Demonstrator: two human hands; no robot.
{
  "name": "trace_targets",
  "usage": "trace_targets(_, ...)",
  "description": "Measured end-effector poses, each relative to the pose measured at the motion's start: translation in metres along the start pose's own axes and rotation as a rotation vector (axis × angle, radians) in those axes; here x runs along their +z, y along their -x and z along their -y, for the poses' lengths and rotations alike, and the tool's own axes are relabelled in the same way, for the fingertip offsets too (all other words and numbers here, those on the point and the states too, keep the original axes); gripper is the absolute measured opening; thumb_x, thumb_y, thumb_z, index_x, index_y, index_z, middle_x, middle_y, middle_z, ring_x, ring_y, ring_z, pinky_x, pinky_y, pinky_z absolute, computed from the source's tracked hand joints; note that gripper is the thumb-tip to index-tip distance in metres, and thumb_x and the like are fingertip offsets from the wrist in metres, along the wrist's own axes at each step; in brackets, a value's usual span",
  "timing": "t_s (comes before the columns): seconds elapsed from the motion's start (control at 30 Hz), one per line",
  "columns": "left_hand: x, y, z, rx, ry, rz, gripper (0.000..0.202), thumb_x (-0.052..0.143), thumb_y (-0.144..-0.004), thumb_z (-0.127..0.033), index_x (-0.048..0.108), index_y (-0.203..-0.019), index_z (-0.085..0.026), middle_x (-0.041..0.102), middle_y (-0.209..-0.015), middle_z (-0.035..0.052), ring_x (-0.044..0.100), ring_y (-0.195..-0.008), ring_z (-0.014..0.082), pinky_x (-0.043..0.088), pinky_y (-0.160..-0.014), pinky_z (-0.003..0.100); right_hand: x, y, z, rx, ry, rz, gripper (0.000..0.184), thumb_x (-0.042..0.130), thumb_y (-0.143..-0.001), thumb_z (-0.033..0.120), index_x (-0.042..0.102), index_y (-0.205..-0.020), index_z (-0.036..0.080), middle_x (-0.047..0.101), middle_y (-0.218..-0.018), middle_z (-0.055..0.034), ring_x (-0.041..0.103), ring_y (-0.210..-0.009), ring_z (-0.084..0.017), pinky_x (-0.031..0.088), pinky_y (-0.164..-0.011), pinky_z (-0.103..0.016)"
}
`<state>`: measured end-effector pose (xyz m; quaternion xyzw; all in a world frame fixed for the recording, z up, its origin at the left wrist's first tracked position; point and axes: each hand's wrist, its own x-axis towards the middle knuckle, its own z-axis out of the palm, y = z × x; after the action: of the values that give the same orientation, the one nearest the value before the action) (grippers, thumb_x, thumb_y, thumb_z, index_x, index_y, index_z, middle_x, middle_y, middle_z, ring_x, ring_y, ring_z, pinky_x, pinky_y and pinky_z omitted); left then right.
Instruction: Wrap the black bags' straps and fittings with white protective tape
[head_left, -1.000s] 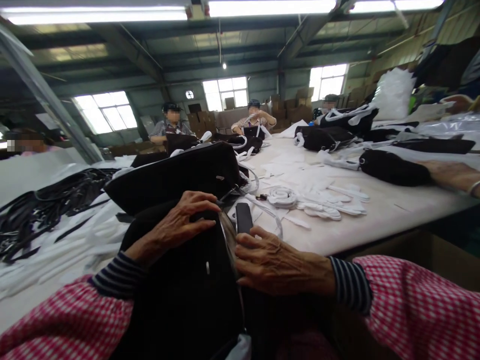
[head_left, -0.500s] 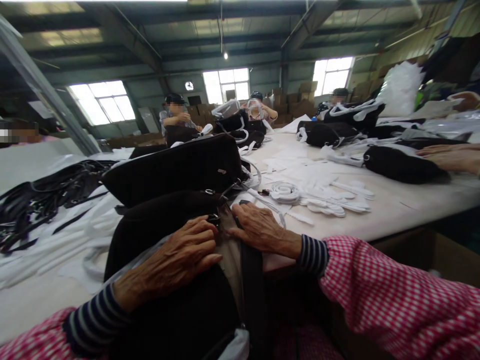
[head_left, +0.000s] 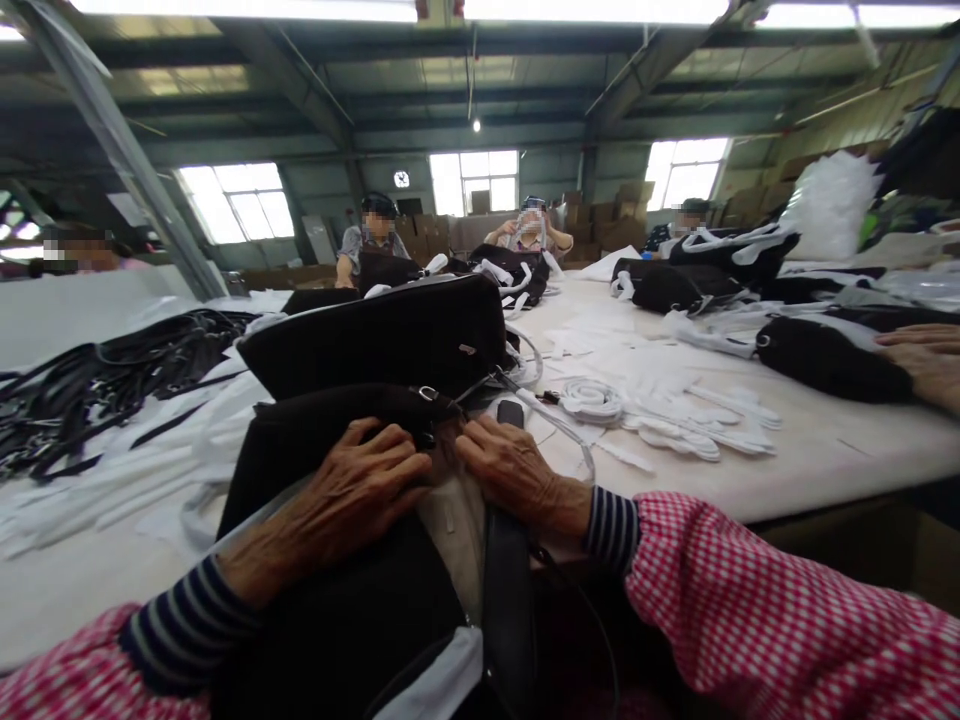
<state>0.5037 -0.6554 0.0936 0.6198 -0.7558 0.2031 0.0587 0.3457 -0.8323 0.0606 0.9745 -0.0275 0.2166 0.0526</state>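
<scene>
The left hand lies half-open, its fingers curved over the top edge of a black fabric handbag at the bottom centre of the frame. The right hand rests the same way beside the bag's pale lining at its opening; whether either hand grips, I cannot tell. Just beyond, a second black handbag lies on the white tabletop. A coiled white strap sits right of it, a heap of black straps lies at the left, and another person's hand rests on a black padded bag at the right edge.
</scene>
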Motion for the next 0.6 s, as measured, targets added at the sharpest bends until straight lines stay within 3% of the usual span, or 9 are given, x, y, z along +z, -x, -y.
trace_targets(0.13, 0.007, -0.006, 0.005, 0.056, -0.082, -0.043, 0.025, 0.056, -0.096, -0.015, 0.068, -0.116, -0.025, 0.066, -0.138, 0.005, 0.05, -0.133, 0.0314, 0.033, -0.101, 0.049, 0.006, -0.015, 0.004, 0.005, -0.014, 0.083, 0.009, 0.052, -0.101, 0.018, 0.06, -0.104, 0.015, 0.065, -0.104, -0.0105, 0.061, -0.093, -0.026, 0.049, -0.066, -0.034)
trace_targets(0.33, 0.022, -0.022, 0.033, 0.027, 0.0, -0.076, 0.021, 0.057, -0.088, -0.012, 0.073, -0.089, -0.025, 0.074, -0.115, 0.0038, 0.061, -0.106, 0.0269, 0.038, -0.078, 0.04, 0.018, -0.023, 0.005, -0.061, 0.067, 0.072, 0.014, 0.047, -0.101, 0.016, 0.06, -0.1, 0.012, 0.064, -0.094, -0.0101, 0.064, -0.078, -0.025, 0.048, -0.052, -0.033)
trace_targets(0.6, 0.048, -0.018, 0.058, 0.033, 0.006, -0.153, 0.031, 0.057, -0.085, -0.014, 0.074, -0.103, -0.032, 0.074, -0.121, -0.0035, 0.057, -0.109, 0.0289, 0.036, -0.075, 0.036, 0.01, -0.023, 0.005, -0.207, 0.201, -0.02, 0.026, 0.032, -0.103, 0.004, 0.057, -0.101, 0.009, 0.062, -0.091, -0.0118, 0.061, -0.073, -0.022, 0.044, -0.049, -0.03)
